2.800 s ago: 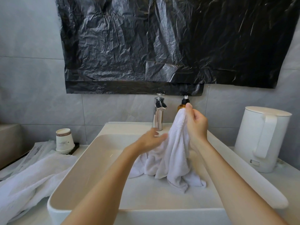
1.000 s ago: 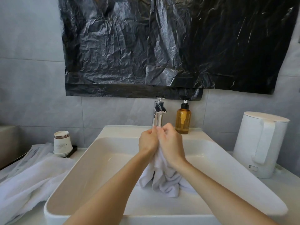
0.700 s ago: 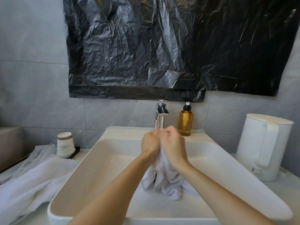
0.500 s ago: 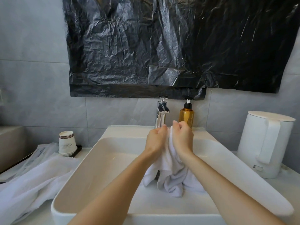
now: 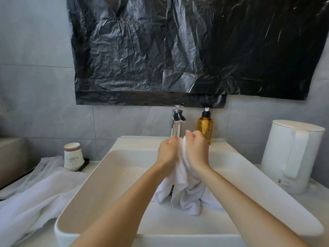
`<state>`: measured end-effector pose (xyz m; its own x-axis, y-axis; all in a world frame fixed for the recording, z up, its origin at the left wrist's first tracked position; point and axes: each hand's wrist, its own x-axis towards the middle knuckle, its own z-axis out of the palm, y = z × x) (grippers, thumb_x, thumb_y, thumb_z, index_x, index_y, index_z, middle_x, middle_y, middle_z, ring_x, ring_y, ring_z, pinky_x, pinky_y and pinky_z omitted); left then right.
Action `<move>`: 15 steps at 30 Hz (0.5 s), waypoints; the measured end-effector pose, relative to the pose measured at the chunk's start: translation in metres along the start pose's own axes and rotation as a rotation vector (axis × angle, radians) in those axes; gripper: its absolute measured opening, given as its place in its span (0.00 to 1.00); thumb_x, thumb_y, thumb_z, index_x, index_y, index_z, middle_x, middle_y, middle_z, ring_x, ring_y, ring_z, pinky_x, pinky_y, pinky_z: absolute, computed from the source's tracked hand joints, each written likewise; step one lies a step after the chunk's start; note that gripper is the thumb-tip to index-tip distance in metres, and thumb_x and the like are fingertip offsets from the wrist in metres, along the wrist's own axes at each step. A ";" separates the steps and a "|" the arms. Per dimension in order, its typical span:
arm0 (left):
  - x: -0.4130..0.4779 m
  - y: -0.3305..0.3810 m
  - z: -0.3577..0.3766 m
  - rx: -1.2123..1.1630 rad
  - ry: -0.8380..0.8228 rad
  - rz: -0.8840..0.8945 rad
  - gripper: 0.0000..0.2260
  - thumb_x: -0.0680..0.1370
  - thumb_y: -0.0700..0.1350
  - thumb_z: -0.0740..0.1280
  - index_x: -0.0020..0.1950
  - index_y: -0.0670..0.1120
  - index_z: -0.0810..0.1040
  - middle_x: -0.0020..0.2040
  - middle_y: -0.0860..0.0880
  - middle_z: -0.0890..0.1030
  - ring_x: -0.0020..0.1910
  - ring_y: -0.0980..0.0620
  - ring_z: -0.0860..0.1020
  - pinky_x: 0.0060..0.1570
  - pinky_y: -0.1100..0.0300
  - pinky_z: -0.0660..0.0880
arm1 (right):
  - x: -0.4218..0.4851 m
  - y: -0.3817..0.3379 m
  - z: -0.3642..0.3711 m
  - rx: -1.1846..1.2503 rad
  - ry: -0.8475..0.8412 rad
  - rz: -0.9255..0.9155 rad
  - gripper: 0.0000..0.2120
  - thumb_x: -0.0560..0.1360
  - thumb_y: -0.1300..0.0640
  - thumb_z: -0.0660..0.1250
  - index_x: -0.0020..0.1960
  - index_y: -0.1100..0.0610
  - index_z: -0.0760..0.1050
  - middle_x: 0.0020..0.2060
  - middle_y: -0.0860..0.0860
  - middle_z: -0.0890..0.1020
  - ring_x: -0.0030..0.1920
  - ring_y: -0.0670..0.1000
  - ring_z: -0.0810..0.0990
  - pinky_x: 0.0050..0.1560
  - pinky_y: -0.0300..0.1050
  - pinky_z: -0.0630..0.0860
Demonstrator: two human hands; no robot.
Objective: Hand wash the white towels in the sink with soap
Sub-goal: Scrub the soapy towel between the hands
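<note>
A white towel (image 5: 185,195) hangs bunched over the white rectangular sink (image 5: 99,186), its lower folds resting on the basin floor. My left hand (image 5: 167,151) and my right hand (image 5: 196,148) grip its upper part between them, pressed together just below the chrome tap (image 5: 176,122). An amber soap pump bottle (image 5: 204,127) stands behind my right hand on the sink's back ledge. A second white towel (image 5: 33,200) lies spread on the counter to the left of the sink.
A stack of paper cups (image 5: 73,155) sits on the counter at the left, with plastic wrapping beside it. A white electric kettle (image 5: 292,155) stands on the right. Black plastic sheeting (image 5: 178,50) covers the wall above the tap.
My right hand held the towel up high by the soap bottle, then both hands came together on it. Since then they have been shifting against each other on the gathered cloth.
</note>
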<state>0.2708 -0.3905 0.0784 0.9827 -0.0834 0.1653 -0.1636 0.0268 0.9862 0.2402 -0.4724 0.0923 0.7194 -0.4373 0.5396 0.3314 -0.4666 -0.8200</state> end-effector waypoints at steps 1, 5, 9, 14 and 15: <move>-0.003 -0.001 0.003 0.009 -0.024 0.011 0.15 0.82 0.49 0.57 0.41 0.43 0.75 0.38 0.44 0.77 0.39 0.48 0.75 0.41 0.55 0.70 | 0.004 0.002 -0.001 -0.004 0.046 0.053 0.12 0.82 0.53 0.57 0.42 0.57 0.70 0.33 0.47 0.73 0.38 0.51 0.72 0.32 0.43 0.62; 0.005 -0.002 -0.005 0.038 0.048 0.077 0.17 0.81 0.46 0.58 0.34 0.45 0.73 0.33 0.48 0.77 0.35 0.49 0.74 0.38 0.58 0.70 | -0.019 0.005 0.002 0.000 -0.139 -0.115 0.12 0.81 0.52 0.60 0.40 0.55 0.70 0.31 0.46 0.74 0.34 0.46 0.73 0.32 0.36 0.66; -0.001 0.001 0.000 0.037 -0.019 0.065 0.14 0.82 0.48 0.57 0.40 0.43 0.72 0.34 0.47 0.73 0.36 0.49 0.72 0.36 0.58 0.68 | 0.005 0.003 -0.002 0.026 -0.042 0.052 0.13 0.82 0.52 0.57 0.45 0.58 0.72 0.34 0.48 0.74 0.39 0.50 0.73 0.33 0.36 0.66; 0.005 0.001 -0.010 0.063 0.051 0.087 0.17 0.82 0.46 0.57 0.34 0.44 0.72 0.32 0.48 0.75 0.33 0.51 0.72 0.34 0.59 0.68 | -0.017 0.004 0.006 0.017 -0.189 -0.094 0.12 0.81 0.51 0.60 0.43 0.57 0.73 0.34 0.47 0.76 0.36 0.46 0.74 0.33 0.32 0.67; 0.004 0.000 -0.009 0.068 0.034 0.086 0.17 0.82 0.46 0.57 0.35 0.44 0.72 0.33 0.48 0.76 0.33 0.51 0.73 0.35 0.59 0.68 | -0.013 0.005 0.005 0.018 -0.175 -0.066 0.12 0.81 0.51 0.60 0.43 0.57 0.73 0.34 0.47 0.76 0.37 0.47 0.75 0.33 0.34 0.67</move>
<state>0.2755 -0.3819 0.0786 0.9670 -0.0502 0.2497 -0.2516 -0.0354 0.9672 0.2356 -0.4653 0.0809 0.7903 -0.2651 0.5523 0.3911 -0.4755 -0.7880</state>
